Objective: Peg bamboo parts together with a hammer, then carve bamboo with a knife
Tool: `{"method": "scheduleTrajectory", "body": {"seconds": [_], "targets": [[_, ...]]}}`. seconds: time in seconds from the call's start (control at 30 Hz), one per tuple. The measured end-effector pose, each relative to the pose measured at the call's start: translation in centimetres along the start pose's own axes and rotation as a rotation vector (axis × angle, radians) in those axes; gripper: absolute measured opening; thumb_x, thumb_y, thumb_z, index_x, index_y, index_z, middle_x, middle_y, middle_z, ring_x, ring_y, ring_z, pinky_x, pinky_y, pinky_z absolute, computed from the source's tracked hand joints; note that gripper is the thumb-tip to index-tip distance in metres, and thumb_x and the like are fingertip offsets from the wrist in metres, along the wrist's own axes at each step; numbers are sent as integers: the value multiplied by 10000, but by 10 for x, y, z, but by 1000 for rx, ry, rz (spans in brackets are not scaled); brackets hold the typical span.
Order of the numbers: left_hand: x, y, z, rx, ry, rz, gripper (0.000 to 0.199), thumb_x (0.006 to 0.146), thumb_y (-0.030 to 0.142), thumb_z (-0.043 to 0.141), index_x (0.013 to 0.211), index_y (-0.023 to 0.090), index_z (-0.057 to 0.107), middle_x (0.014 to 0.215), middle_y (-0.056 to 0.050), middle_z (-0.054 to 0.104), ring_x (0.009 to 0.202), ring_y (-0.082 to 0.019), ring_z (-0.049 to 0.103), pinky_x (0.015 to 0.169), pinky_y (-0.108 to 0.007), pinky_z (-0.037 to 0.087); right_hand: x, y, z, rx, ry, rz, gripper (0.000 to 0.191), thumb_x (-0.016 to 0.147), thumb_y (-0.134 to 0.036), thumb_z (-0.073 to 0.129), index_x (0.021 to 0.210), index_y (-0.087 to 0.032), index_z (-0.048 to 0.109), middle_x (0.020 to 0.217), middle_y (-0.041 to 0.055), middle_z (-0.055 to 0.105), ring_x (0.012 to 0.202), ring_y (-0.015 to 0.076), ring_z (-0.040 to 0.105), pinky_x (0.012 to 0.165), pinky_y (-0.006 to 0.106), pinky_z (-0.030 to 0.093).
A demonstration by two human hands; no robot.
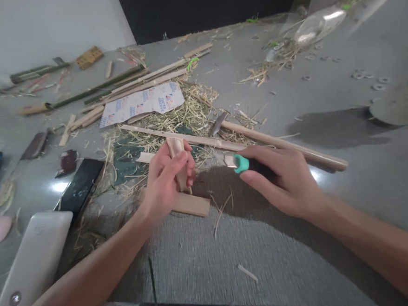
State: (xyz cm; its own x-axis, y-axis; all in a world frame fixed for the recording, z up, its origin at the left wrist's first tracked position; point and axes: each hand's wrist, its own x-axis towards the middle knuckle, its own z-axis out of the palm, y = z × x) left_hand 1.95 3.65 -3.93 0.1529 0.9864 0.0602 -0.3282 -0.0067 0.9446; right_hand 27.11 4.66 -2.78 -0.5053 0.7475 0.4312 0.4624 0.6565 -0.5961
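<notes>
My left hand [169, 174] is closed around a short pale strip of split bamboo [176, 146], held tilted, with its lower end by a flat wooden piece [195, 205] lying on the table. To the right, my right hand [282, 177] grips a cutter [241, 164] with a turquoise collar; its metal tip points left toward the bamboo without touching it. Most of the cutter's handle is hidden by the palm. Behind both hands lies a long thin wooden strip [212, 141], and a hammer [261, 136] rests beyond it on shavings.
Shavings [196, 103] and a printed sandpaper sheet [144, 103] lie behind my hands. At the left are a white power bank [38, 253] and a dark phone [81, 186]. Metal washers [379, 87] and a cylindrical container [399, 103] stand or lie at the right.
</notes>
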Motion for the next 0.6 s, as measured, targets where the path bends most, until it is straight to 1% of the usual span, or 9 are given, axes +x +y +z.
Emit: {"method": "scheduleTrajectory", "body": {"seconds": [0.07,0.17,0.2,0.23,0.3,0.37,0.47,0.53,0.6], "targets": [[2,1,-2,13,-2,32,167,1011,384,662,1050,226,622,682,40,553,545,-104,502,500,-210,455,2,1,-5,-2,-164,-61,302,1062,-474,599,1059,-176,645,880,16,667,731,128,575,648,269,359],[4,1,-3,23,-9,57,180,1003,395,671,1032,224,627,675,36,565,521,-105,500,502,-227,449,0,-8,-8,-17,-516,-171,329,965,-512,745,949,-203,635,796,-20,642,669,124,546,595,281,269],[4,2,-3,24,-12,58,185,1001,399,675,1027,223,627,673,36,567,512,-105,497,499,-231,445,-2,-14,-7,-34,-608,-198,337,932,-506,787,929,-211,626,784,-30,637,662,128,544,589,289,248],[4,2,-2,27,-15,58,189,999,403,679,1022,223,627,668,36,568,505,-106,495,496,-234,442,-5,-20,-6,-57,-673,-221,363,897,-512,823,925,-216,615,784,-34,634,665,136,549,586,297,237],[4,3,-1,33,-18,60,193,999,407,682,1015,223,626,659,38,568,497,-106,493,494,-238,441,-10,-34,-1,-115,-752,-263,479,800,-572,890,932,-222,591,789,-36,627,679,161,563,581,312,231],[4,4,0,39,-19,66,191,1002,405,680,1015,222,625,656,39,564,498,-106,498,496,-238,446,-14,-43,5,-166,-784,-306,564,732,-614,920,933,-220,569,782,-34,617,678,177,567,574,322,228],[4,3,-1,32,-26,74,173,1014,385,667,1027,217,628,663,39,559,507,-104,505,497,-236,445,-16,-45,8,-231,-772,-309,564,744,-614,913,931,-215,562,773,-30,619,676,181,581,568,322,209],[4,3,-2,23,-31,77,157,1022,370,654,1034,215,633,668,36,561,513,-105,504,497,-235,439,-14,-40,7,-292,-698,-248,528,780,-589,900,960,-212,577,779,-28,634,664,175,583,570,312,182],[3,2,-2,18,-31,81,147,1027,360,644,1039,214,636,674,33,565,525,-108,503,500,-236,436,-12,-31,5,-373,-585,-150,451,836,-523,878,992,-210,594,781,-25,645,634,163,567,579,300,159]]}}
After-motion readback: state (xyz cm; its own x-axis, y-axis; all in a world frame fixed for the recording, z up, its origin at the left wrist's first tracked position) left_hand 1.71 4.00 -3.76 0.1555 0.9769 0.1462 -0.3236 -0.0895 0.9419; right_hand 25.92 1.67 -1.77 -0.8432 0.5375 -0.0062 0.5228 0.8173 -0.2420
